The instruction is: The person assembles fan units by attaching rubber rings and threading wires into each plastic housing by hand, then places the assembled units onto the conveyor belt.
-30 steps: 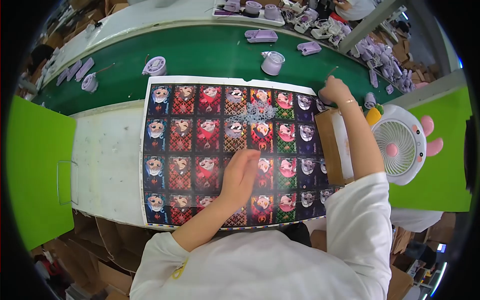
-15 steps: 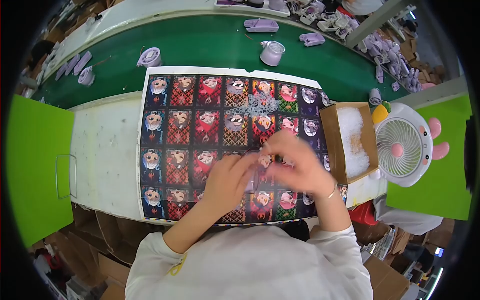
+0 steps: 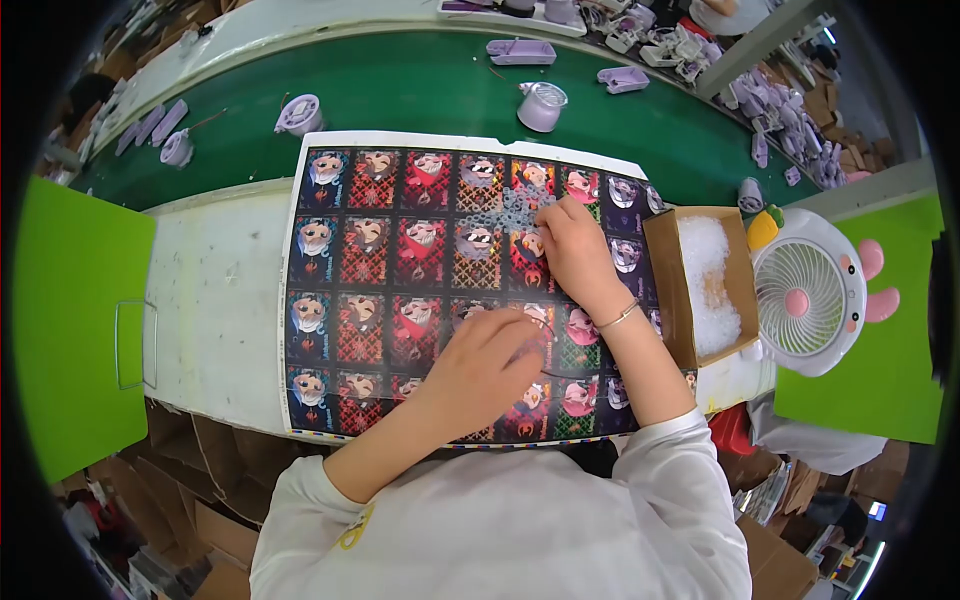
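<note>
My left hand (image 3: pixel 485 365) is closed over the printed sheet, its fingers curled round a small part that they mostly cover. A thin dark wire (image 3: pixel 556 350) loops out from beside those fingers. In the earlier frame a lilac piece showed in this grip. Farther forward, my right hand (image 3: pixel 582 250) has its fingertips pinched at the edge of a pile of small translucent rings (image 3: pixel 508 212). What sits between those fingertips, if anything, is too small to see. Beneath both hands lies the sheet of cartoon character cards (image 3: pixel 365 265).
A cardboard box (image 3: pixel 680 290) holding clear small pieces stands to the right, beside a white fan (image 3: pixel 808 290) with pink ears. Beyond the sheet, a green conveyor belt (image 3: pixel 400 90) carries lilac housings (image 3: pixel 543 107). Green panels (image 3: pixel 95 320) stand at both sides.
My right hand has moved away from my left hand, forward to the ring pile. My left hand stays near its place, now covering the lilac piece. The sheet appears slightly shifted in view.
</note>
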{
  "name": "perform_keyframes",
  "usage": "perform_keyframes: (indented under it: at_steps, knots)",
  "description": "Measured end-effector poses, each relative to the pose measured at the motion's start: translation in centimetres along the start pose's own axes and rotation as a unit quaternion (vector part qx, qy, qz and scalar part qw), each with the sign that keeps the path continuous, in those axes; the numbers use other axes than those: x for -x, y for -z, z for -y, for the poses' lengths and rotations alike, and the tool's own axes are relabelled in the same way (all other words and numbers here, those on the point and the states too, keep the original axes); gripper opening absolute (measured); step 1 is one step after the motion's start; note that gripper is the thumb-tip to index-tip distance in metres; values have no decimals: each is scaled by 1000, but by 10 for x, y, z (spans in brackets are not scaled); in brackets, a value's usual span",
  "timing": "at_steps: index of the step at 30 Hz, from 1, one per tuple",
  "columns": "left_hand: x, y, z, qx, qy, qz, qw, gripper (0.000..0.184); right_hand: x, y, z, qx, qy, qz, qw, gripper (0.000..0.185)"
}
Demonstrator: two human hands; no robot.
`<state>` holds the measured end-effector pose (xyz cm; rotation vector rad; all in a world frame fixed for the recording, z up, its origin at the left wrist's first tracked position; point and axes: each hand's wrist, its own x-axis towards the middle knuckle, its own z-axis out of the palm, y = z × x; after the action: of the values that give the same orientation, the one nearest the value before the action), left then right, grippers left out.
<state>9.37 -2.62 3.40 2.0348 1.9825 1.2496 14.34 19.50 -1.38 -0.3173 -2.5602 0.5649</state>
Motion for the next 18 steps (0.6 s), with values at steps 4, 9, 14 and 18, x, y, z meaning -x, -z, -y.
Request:
perform_keyframes:
  at_steps: [4, 9, 14, 18]
  knots:
    - [-9, 12, -13, 78, 10, -5, 997, 23, 5, 19, 14, -80, -35, -21, 996, 12]
    - [-13, 16, -20, 91, 25, -32, 995, 24, 35, 100, 86, -354, -161, 28, 921, 13]
    - [-21, 6, -21, 94, 2, -72, 993, 19, 50, 123, 113, -278, 0, 37, 960, 21]
    - [-20, 2, -19, 70, -11, -74, 995, 18, 55, 115, 115, -284, -16, 14, 959, 22]
